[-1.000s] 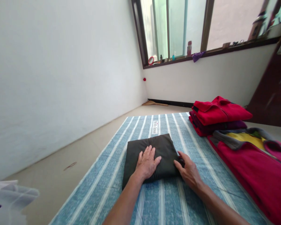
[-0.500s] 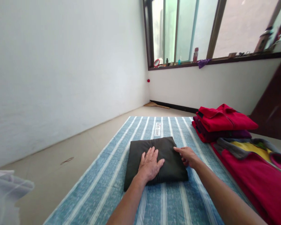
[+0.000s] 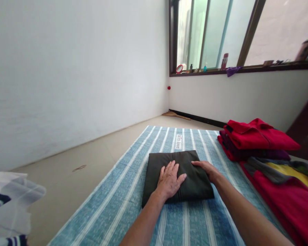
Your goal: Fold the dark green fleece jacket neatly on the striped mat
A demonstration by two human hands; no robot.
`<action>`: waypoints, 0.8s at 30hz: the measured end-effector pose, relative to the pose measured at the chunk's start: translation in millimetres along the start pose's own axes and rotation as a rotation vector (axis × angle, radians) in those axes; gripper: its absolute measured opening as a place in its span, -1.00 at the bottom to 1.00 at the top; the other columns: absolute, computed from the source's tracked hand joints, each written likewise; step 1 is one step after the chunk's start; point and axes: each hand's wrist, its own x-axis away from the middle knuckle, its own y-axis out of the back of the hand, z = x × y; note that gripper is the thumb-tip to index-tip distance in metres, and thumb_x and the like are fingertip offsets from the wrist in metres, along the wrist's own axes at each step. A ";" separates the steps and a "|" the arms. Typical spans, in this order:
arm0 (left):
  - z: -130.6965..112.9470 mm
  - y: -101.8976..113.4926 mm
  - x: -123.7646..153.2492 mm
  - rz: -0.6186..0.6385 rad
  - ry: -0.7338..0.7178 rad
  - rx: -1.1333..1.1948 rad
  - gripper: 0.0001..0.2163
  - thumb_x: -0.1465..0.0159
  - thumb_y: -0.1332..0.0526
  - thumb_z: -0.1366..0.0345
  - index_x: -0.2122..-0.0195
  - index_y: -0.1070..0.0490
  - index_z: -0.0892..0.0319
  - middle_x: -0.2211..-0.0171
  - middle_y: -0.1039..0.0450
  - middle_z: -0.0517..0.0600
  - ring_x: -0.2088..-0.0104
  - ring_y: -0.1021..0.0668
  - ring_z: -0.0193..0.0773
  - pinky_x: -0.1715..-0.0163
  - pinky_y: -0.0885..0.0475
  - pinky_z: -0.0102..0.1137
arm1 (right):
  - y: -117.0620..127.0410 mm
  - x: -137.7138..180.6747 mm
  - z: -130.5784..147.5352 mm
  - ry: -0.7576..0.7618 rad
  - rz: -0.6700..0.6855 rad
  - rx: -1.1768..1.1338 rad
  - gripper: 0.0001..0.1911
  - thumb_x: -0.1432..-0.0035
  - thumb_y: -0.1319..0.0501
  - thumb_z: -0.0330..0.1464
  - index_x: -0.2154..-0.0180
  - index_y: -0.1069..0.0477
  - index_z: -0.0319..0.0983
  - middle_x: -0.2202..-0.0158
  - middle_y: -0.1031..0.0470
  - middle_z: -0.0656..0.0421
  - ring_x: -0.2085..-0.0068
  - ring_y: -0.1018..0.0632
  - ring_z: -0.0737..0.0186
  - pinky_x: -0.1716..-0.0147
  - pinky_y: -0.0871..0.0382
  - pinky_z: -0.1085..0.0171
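Note:
A folded dark grey garment (image 3: 179, 164) lies on a blue-and-white striped mat (image 3: 133, 205). My left hand (image 3: 170, 180) rests flat on its near half, fingers stretched out. My right hand (image 3: 207, 169) lies on the garment's right side, fingers extended along the right edge and pressing on the cloth. Neither hand grips anything.
A stack of folded red and maroon clothes (image 3: 254, 138) sits at the mat's right edge. A spread red jacket with grey and yellow lining (image 3: 284, 181) lies nearer. White striped cloth (image 3: 7, 205) is at lower left. White wall on the left, window sill with bottles (image 3: 224, 61) beyond.
My right hand moved from the garment's near right corner up onto its right side. The left hand stayed flat. The camera view shifted left.

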 end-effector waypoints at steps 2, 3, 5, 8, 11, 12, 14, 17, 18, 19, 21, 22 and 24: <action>-0.4 0.1 0.5 0.000 -0.002 0.008 -0.40 -0.32 0.12 -0.04 -0.25 -0.13 0.26 -0.32 0.02 0.16 -0.32 -0.03 -0.12 -0.27 0.11 -0.08 | -1.5 0.1 1.2 0.069 -0.045 0.018 -0.84 -0.04 -0.28 -0.38 0.33 -0.44 -0.35 0.53 -0.55 0.10 0.56 -0.54 0.23 0.52 -0.46 0.31; -0.5 0.1 0.7 -0.003 -0.004 0.012 -0.40 -0.32 0.11 -0.04 -0.25 -0.13 0.26 -0.32 0.02 0.15 -0.32 -0.03 -0.12 -0.27 0.11 -0.08 | -2.3 0.7 2.0 0.097 -0.057 0.024 -0.84 -0.03 -0.29 -0.39 0.33 -0.44 -0.34 0.52 -0.55 0.11 0.57 -0.54 0.24 0.54 -0.45 0.32; -0.2 0.1 0.9 -0.011 -0.007 0.018 -0.41 -0.32 0.11 -0.04 -0.25 -0.13 0.24 -0.32 0.02 0.15 -0.32 -0.03 -0.12 -0.27 0.11 -0.08 | -3.9 3.3 3.6 0.129 -0.060 0.025 -0.85 -0.02 -0.30 -0.38 0.34 -0.44 -0.33 0.52 -0.56 0.11 0.57 -0.54 0.24 0.56 -0.44 0.32; 1.4 -0.9 0.5 -0.029 -0.009 0.026 -0.42 -0.33 0.11 -0.04 -0.25 -0.13 0.23 -0.32 0.00 0.15 -0.32 -0.04 -0.12 -0.27 0.09 -0.09 | -5.5 9.3 5.6 0.140 -0.017 0.004 -0.86 -0.06 -0.27 -0.37 0.35 -0.43 -0.34 0.51 -0.55 0.09 0.55 -0.55 0.23 0.54 -0.47 0.30; 3.5 -3.1 -0.9 -0.079 0.004 0.038 -0.42 -0.33 0.10 -0.04 -0.24 -0.15 0.26 -0.31 0.00 0.17 -0.31 -0.05 -0.12 -0.26 0.05 -0.14 | -6.9 15.2 8.6 0.168 0.039 -0.021 -0.85 -0.07 -0.26 -0.37 0.32 -0.43 -0.34 0.49 -0.56 0.08 0.51 -0.56 0.23 0.49 -0.48 0.30; 4.0 -3.8 -1.5 -0.105 0.017 0.047 -0.41 -0.33 0.10 -0.04 -0.24 -0.15 0.28 -0.32 0.00 0.18 -0.31 -0.05 -0.12 -0.26 0.04 -0.16 | -8.2 16.8 10.6 0.195 0.053 -0.027 -0.86 -0.07 -0.26 -0.37 0.32 -0.43 -0.33 0.49 -0.56 0.08 0.50 -0.57 0.23 0.48 -0.48 0.31; 4.5 -4.6 -2.4 -0.159 0.067 0.070 -0.42 -0.34 0.10 -0.03 -0.24 -0.15 0.28 -0.32 0.01 0.18 -0.32 -0.04 -0.11 -0.26 0.02 -0.19 | -13.7 20.3 17.4 0.263 0.064 -0.035 -0.88 -0.05 -0.26 -0.39 0.33 -0.43 -0.32 0.50 -0.55 0.10 0.50 -0.56 0.22 0.47 -0.48 0.30; 3.9 -1.6 -1.6 -0.256 0.180 0.129 -0.44 -0.35 0.12 0.00 -0.25 -0.12 0.28 -0.31 0.00 0.18 -0.32 -0.04 -0.10 -0.26 0.03 -0.16 | -30.4 29.8 36.0 0.347 0.060 -0.006 -0.90 0.00 -0.27 -0.41 0.37 -0.42 -0.30 0.52 -0.54 0.13 0.52 -0.55 0.23 0.49 -0.47 0.30; 3.2 1.0 -0.6 -0.293 0.216 0.159 -0.44 -0.36 0.12 0.01 -0.25 -0.11 0.27 -0.31 0.00 0.18 -0.32 -0.04 -0.09 -0.26 0.04 -0.14 | -37.8 35.3 44.5 0.371 0.066 0.029 -0.91 0.01 -0.27 -0.41 0.38 -0.42 -0.29 0.53 -0.53 0.14 0.53 -0.54 0.24 0.51 -0.45 0.31; 2.1 4.6 0.7 -0.328 0.244 0.200 -0.45 -0.36 0.12 0.02 -0.26 -0.10 0.26 -0.32 0.00 0.17 -0.32 -0.02 -0.09 -0.26 0.05 -0.12 | -45.8 42.1 54.3 0.396 0.076 0.078 -0.92 0.02 -0.27 -0.41 0.40 -0.42 -0.29 0.54 -0.53 0.15 0.53 -0.54 0.25 0.52 -0.44 0.33; -1.9 14.1 3.3 -0.386 0.274 0.320 -0.45 -0.36 0.13 0.03 -0.28 -0.06 0.24 -0.33 0.02 0.13 -0.33 0.00 -0.10 -0.27 0.06 -0.13 | -62.7 60.2 76.9 0.479 0.076 0.215 -0.93 0.02 -0.26 -0.40 0.43 -0.41 -0.28 0.56 -0.51 0.19 0.55 -0.51 0.28 0.56 -0.39 0.36; -5.1 19.6 4.3 -0.409 0.279 0.401 -0.45 -0.37 0.15 0.04 -0.29 -0.02 0.24 -0.33 0.04 0.11 -0.33 0.00 -0.12 -0.28 0.06 -0.15 | -71.4 70.9 89.5 0.550 0.061 0.320 -0.92 0.02 -0.25 -0.39 0.42 -0.42 -0.28 0.57 -0.49 0.21 0.55 -0.51 0.28 0.57 -0.37 0.38; -14.1 29.7 4.5 -0.452 0.268 0.590 -0.46 -0.38 0.21 0.06 -0.31 0.05 0.22 -0.34 0.07 0.05 -0.32 -0.02 -0.16 -0.29 0.03 -0.22 | -89.5 94.1 115.4 0.727 -0.018 0.597 -0.92 0.03 -0.25 -0.39 0.45 -0.44 -0.29 0.57 -0.47 0.23 0.52 -0.51 0.30 0.55 -0.34 0.41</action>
